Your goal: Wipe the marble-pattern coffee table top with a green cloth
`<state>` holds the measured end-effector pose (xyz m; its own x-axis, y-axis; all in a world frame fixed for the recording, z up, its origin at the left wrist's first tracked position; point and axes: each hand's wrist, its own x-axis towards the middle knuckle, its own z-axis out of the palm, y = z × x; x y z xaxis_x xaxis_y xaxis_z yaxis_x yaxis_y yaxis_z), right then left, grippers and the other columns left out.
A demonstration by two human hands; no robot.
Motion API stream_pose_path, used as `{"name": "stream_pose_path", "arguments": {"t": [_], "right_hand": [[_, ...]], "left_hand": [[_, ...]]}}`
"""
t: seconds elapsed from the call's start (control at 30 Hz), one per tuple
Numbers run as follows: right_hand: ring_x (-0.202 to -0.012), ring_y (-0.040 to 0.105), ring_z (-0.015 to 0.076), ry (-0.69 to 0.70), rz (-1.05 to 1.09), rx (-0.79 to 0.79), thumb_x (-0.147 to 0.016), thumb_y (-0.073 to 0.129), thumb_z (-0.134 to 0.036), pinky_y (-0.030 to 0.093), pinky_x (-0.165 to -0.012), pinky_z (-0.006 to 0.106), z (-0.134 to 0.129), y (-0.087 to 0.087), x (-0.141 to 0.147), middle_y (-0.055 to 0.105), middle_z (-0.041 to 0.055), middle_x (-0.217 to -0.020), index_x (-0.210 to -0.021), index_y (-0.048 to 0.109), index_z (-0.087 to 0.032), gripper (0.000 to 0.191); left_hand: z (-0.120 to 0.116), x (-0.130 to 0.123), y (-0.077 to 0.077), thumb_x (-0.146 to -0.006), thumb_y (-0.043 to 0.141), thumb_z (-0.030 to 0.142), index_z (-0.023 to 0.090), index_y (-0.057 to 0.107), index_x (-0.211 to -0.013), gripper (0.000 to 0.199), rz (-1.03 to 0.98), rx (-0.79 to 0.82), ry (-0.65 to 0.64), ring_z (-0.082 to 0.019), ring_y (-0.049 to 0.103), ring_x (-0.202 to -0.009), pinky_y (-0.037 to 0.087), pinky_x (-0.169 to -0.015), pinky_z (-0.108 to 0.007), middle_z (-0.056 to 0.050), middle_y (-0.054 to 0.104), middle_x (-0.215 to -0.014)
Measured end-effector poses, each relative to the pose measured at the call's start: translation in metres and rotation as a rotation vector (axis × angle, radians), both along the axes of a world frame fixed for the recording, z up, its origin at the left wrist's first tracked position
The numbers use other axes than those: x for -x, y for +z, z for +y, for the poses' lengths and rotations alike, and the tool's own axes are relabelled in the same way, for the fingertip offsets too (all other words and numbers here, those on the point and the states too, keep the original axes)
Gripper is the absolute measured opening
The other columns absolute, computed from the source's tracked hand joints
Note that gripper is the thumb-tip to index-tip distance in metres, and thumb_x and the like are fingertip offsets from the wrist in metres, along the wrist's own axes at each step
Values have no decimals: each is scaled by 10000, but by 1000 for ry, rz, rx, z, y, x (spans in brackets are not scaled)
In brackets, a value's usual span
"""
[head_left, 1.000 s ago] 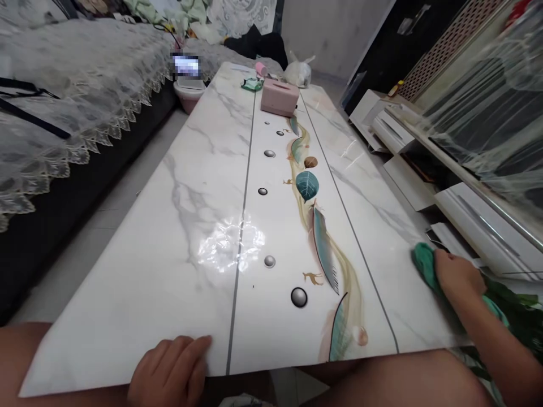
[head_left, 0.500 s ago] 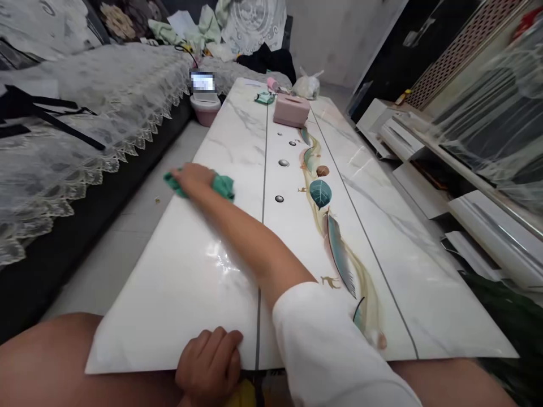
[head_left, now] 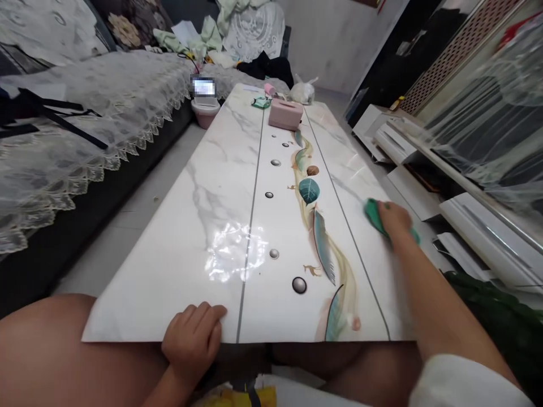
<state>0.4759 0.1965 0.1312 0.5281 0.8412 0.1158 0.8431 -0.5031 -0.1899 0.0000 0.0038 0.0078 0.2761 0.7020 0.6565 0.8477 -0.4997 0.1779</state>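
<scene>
My right hand (head_left: 394,221) is closed on a green cloth (head_left: 373,216) and presses it to the right side of a long table (head_left: 169,271). Parts of the cloth stick out on both sides of the hand; the rest is covered by it. The tabletop is white with grey marbling, with a printed strip of leaves, feathers and dots down the middle. At the near edge, left of the middle, my left hand (head_left: 193,333) is closed over the table's rim, its fingers bent on the top.
A pink tissue box (head_left: 285,114) stands toward the far end, beside a small green packet (head_left: 261,102) and a plastic bag (head_left: 302,91). A lace-covered sofa (head_left: 106,85) runs along the left. White drawers (head_left: 466,217) line the right. A lit screen (head_left: 204,87) sits on a pink bin (head_left: 206,115).
My right hand has swept the green cloth from the table's left edge across to its right side. My left hand stays at the near edge. The view has shifted slightly.
</scene>
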Motion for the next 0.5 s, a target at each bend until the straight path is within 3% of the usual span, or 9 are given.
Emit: {"name": "stream_pose_path", "arguments": {"t": [0.1,0.17,0.23,0.3,0.37,0.43,0.5], "right_hand": [[-859,656,350,-296,-56,-1,-916,316,-543,396,-640,456,-48,-9,-80,641,275,-856,-753,771,-260,560],[-836,661,360,-378,-67,-2,-894,320,-516,386,-600,457,-55,-17,-101,643,282,-839,-733,784,-297,538],[-840,666,380,-393,-63,5,-894,319,-497,388,-586,468,-45,-24,-100,651,308,-855,-812,819,-277,552],[-873,676,393,-356,-48,16,-927,316,-474,414,-600,479,-26,-28,-79,658,341,-903,-934,835,-209,583],[-928,686,374,-281,-31,25,-993,300,-443,470,-656,480,-3,-28,-41,659,353,-987,-1049,811,-137,597],[-1020,673,304,-153,-18,37,-1055,385,-421,543,-793,456,21,-25,15,654,274,-1156,-1187,738,-141,469],[-1073,643,230,63,-27,41,-1061,501,-404,565,-906,419,46,-23,93,632,168,-1268,-1259,671,-173,349]], "left_hand": [[0,0,-1,-930,512,94,207,622,-885,164,-3,-25,-1,-175,488,-587,320,-588,-330,14,599,-654],[1,0,0,-924,509,86,206,621,-883,169,-2,-42,8,-174,499,-582,325,-580,-326,14,608,-656],[1,-2,2,-915,507,71,205,613,-873,176,-12,-63,20,-168,502,-573,329,-572,-318,15,612,-652],[2,-3,3,-904,512,60,206,612,-868,181,-20,-78,21,-160,502,-565,332,-568,-311,20,614,-649],[2,-3,2,-899,516,59,208,620,-862,185,-29,-84,27,-157,505,-566,335,-572,-309,19,619,-654],[2,-3,0,-897,518,63,208,629,-857,187,-32,-79,29,-157,504,-568,337,-578,-308,17,620,-656],[2,-3,-2,-900,518,71,208,635,-856,185,-30,-73,27,-159,502,-571,336,-581,-309,19,615,-651]]}}
